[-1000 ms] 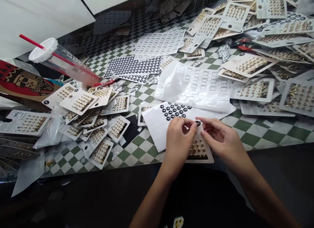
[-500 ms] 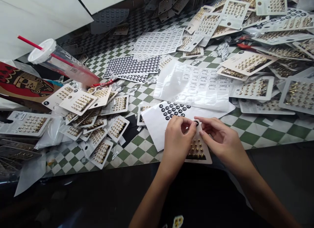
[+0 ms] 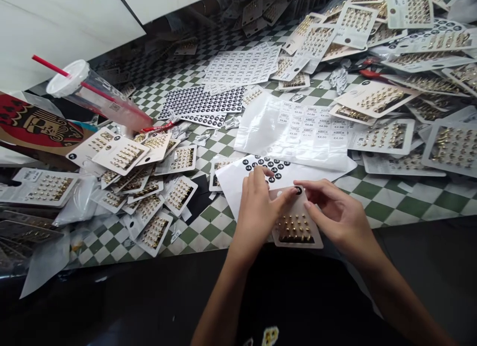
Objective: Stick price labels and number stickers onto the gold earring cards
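Observation:
A white earring card [image 3: 296, 226] with rows of gold studs lies at the table's near edge, a round black sticker [image 3: 298, 190] on its top corner. My right hand [image 3: 333, 212] pinches the card's top right, thumb and forefinger closed beside that sticker. My left hand [image 3: 256, 207] is spread out: its thumb rests on the card's top left, and its fingers reach onto a white backing sheet [image 3: 231, 187] carrying round black stickers [image 3: 274, 165].
Piles of earring cards lie at the left [image 3: 149, 187] and right [image 3: 387, 137]. A price-label sheet [image 3: 294, 125] and a full black-sticker sheet [image 3: 203, 100] lie behind. A plastic cup with a red straw [image 3: 93, 95] leans at the left. The checkered table [image 3: 395, 202] ends just before me.
My left hand has let go of the card's top and moved left and forward, its fingers now on the black stickers. The right hand still pinches the card.

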Demonstrator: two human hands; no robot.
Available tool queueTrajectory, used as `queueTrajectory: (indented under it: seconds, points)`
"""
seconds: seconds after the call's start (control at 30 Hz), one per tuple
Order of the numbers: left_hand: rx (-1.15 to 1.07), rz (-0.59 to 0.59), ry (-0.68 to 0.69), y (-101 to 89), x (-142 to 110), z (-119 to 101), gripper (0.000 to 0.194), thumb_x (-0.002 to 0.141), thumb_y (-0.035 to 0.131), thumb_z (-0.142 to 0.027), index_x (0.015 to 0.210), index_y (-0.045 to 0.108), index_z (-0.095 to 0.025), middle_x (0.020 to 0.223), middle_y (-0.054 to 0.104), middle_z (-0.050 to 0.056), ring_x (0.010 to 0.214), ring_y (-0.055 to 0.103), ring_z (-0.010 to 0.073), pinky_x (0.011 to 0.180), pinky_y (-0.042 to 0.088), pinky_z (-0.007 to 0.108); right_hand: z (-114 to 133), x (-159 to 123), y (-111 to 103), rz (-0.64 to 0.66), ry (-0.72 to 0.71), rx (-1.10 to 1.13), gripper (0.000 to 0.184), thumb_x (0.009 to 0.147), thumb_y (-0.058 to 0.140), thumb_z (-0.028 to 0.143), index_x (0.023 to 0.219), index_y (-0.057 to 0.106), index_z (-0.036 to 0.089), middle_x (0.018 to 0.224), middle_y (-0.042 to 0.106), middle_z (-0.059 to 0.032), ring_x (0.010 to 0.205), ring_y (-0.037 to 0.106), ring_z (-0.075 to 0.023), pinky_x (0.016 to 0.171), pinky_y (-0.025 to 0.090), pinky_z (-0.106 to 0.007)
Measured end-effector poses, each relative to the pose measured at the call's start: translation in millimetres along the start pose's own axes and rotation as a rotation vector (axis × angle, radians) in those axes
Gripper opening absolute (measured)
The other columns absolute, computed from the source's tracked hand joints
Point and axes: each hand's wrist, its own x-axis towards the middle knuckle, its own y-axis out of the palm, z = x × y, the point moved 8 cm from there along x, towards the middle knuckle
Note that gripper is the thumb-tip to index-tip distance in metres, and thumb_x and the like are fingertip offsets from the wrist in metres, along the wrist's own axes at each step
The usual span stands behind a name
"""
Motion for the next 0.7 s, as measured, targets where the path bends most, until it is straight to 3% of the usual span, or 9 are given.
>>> queueTrajectory:
  seconds: [0.1, 0.2, 0.3, 0.4, 0.47, 0.53, 0.63, 0.7]
  points:
    - [-0.028, 0.111, 0.038, 0.6, -1, 2, 0.013, 0.083, 0.059, -0.034, 0.080, 0.058, -0.022, 0.089, 0.053, 0.003, 0.092, 0.050, 0.0203, 0.083, 0.044, 0.036, -5, 3, 0, -0.001, 0.047, 0.043, 0.024, 0.083, 0.058, 0.028, 0.105, 0.063, 0.022, 0.082, 0.055, -0.0025, 0.077, 0.055, -0.0156, 0.071, 0.050, -0.031]
    - [-0.180, 0.197, 0.042, 0.3, -8, -1, 0.016, 0.086, 0.054, -0.029, 0.072, 0.054, -0.020, 0.079, 0.056, 0.001, 0.078, 0.054, 0.0158, 0.074, 0.047, 0.029, -13, 7, 0, -0.005, 0.146, 0.039, 0.018, 0.082, 0.061, 0.035, 0.092, 0.063, 0.020, 0.071, 0.054, -0.0006, 0.067, 0.054, -0.0142, 0.061, 0.048, -0.027]
    - [-0.349, 0.272, 0.136, -3.6, -19, -12, 0.027, 0.093, 0.040, -0.036, 0.081, 0.058, -0.020, 0.079, 0.060, 0.003, 0.076, 0.057, 0.0159, 0.072, 0.048, 0.028, -15, 11, 2, -0.010, 0.237, 0.154, 0.022, 0.081, 0.062, 0.038, 0.070, 0.060, 0.019, 0.063, 0.052, 0.0009, 0.058, 0.050, -0.0118, 0.052, 0.043, -0.024]
    - [-0.539, 0.365, 0.265, -10.2, -29, -19, 0.035, 0.096, 0.029, -0.036, 0.102, 0.060, -0.022, 0.093, 0.062, 0.007, 0.087, 0.060, 0.0172, 0.078, 0.050, 0.029, -9, 14, 22, 0.102, 0.320, 0.432, 0.028, 0.081, 0.062, 0.041, 0.065, 0.059, 0.018, 0.059, 0.051, 0.0015, 0.054, 0.048, -0.0106, 0.051, 0.042, -0.024]
    - [-0.523, 0.301, 0.331, -22.5, -28, -17, 0.027, 0.093, 0.042, -0.033, 0.113, 0.057, -0.025, 0.099, 0.059, 0.007, 0.090, 0.059, 0.0176, 0.080, 0.051, 0.030, -1, 14, 43, 0.208, 0.380, 0.569, 0.027, 0.080, 0.063, 0.042, 0.068, 0.060, 0.018, 0.060, 0.053, 0.0009, 0.054, 0.050, -0.0111, 0.052, 0.044, -0.024]
    - [-0.366, 0.161, 0.403, -40.0, -24, -12, 0.028, 0.086, 0.056, -0.028, 0.114, 0.059, -0.028, 0.096, 0.056, 0.006, 0.090, 0.056, 0.0175, 0.082, 0.050, 0.032, 7, 14, 63, 0.287, 0.404, 0.596, 0.023, 0.079, 0.064, 0.041, 0.073, 0.063, 0.018, 0.065, 0.057, 0.0000, 0.056, 0.053, -0.0114, 0.053, 0.045, -0.025]
    - [-0.136, -0.033, 0.532, -69.9, -24, -11, 0.007, 0.082, 0.063, -0.027, 0.085, 0.069, -0.028, 0.090, 0.056, 0.005, 0.092, 0.053, 0.0194, 0.088, 0.047, 0.036, 18, 16, 87, 0.413, 0.309, 0.428, 0.021, 0.084, 0.058, 0.038, 0.089, 0.064, 0.019, 0.079, 0.062, -0.0013, 0.069, 0.058, -0.0125, 0.064, 0.048, -0.026]
    - [-0.106, -0.085, 0.579, -90.7, -26, -8, 0.013, 0.082, 0.062, -0.029, 0.071, 0.067, -0.025, 0.088, 0.060, 0.006, 0.091, 0.055, 0.0204, 0.085, 0.048, 0.037, 20, 22, 91, 0.403, 0.211, 0.250, 0.022, 0.087, 0.053, 0.037, 0.100, 0.060, 0.021, 0.085, 0.061, -0.0017, 0.077, 0.059, -0.0138, 0.070, 0.048, -0.028]
